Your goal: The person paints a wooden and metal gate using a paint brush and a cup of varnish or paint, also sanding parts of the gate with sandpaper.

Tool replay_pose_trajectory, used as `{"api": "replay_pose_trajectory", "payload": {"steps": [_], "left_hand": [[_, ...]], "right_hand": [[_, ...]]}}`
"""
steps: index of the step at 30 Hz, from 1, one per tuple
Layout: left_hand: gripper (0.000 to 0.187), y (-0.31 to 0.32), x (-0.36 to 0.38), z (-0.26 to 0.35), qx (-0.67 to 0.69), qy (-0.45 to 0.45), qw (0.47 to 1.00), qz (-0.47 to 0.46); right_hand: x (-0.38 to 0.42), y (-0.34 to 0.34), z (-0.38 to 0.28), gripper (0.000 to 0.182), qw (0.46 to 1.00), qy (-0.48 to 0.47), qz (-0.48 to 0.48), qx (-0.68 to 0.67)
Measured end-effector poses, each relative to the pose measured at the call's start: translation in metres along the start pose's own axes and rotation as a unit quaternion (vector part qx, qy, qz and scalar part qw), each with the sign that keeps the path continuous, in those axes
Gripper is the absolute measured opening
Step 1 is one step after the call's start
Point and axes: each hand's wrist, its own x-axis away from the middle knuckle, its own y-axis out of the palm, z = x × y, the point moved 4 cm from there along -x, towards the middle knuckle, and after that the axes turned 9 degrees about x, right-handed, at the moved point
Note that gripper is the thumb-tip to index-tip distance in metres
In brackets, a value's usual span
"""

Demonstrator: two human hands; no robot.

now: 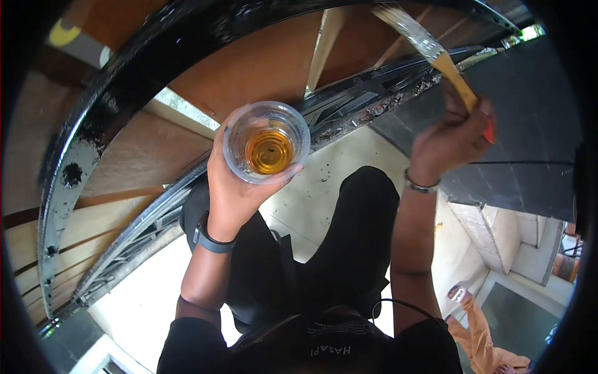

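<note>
In the middle of the head view, my left hand (233, 187) is wrapped round a clear plastic cup (230, 146). A little amber liquid (270, 151) lies at its bottom, and the cup's open top faces me. At the upper right, my right hand (451, 140) grips a flat paintbrush (458, 81) by its yellow wooden handle, which has a red end. The brush's metal ferrule points up and left, and its bristle end overlaps a curved glossy black part (168, 56) that arcs across the top and left.
Brown wooden boards (243, 68) show behind the black part. A dark panel (523, 106) stands at the right. Dark debris (389, 109) lies along a ledge, with specks on the pale floor (311, 187). Another person in orange trousers (483, 340) is at the lower right.
</note>
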Motion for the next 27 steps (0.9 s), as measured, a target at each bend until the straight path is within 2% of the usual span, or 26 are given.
{"api": "replay_pose_trajectory", "payload": {"steps": [1, 5, 7, 8, 11, 16, 18, 20, 23, 25, 27], "left_hand": [[0.087, 0.000, 0.000, 0.000, 0.004, -0.007, 1.000, 0.005], [0.086, 0.004, 0.001, -0.001, 0.009, -0.025, 1.000, 0.002], [0.085, 0.005, 0.002, -0.002, 0.005, -0.037, 0.999, -0.001], [0.085, 0.006, 0.002, -0.004, 0.000, -0.032, 0.999, -0.011], [0.084, 0.007, 0.006, -0.007, -0.001, -0.044, 0.999, -0.003], [0.082, 0.009, 0.004, -0.006, 0.006, -0.033, 0.999, -0.008], [0.078, 0.010, 0.006, -0.006, 0.013, -0.049, 0.999, 0.000], [0.078, 0.011, 0.007, -0.007, 0.014, -0.047, 0.999, -0.003], [0.077, 0.012, 0.007, -0.007, 0.003, -0.043, 0.999, -0.008], [0.076, 0.012, 0.007, -0.008, -0.006, -0.041, 0.999, -0.009], [0.076, 0.012, 0.007, -0.009, -0.008, -0.045, 0.999, -0.007]], "right_hand": [[0.009, 0.003, 0.006, 0.027, 0.997, 0.031, -0.004, -0.076], [0.050, 0.000, 0.035, 0.027, 0.993, 0.077, 0.068, -0.056], [0.068, -0.007, 0.055, 0.021, 0.988, 0.136, 0.063, -0.018], [0.074, -0.015, 0.064, 0.021, 0.988, 0.135, 0.075, -0.021], [0.087, -0.037, 0.088, 0.021, 0.983, 0.154, 0.050, 0.087], [0.076, -0.046, 0.081, 0.020, 0.982, 0.109, 0.102, 0.117], [0.055, -0.030, 0.063, 0.022, 0.987, 0.066, 0.060, 0.131], [0.032, -0.011, 0.041, 0.022, 0.989, 0.070, 0.055, 0.121], [0.001, 0.009, 0.005, 0.022, 0.994, 0.057, 0.080, 0.039], [-0.011, 0.012, -0.010, 0.022, 0.993, 0.038, 0.095, -0.062], [-0.009, 0.012, -0.002, 0.023, 0.990, 0.050, 0.108, -0.071]]}}
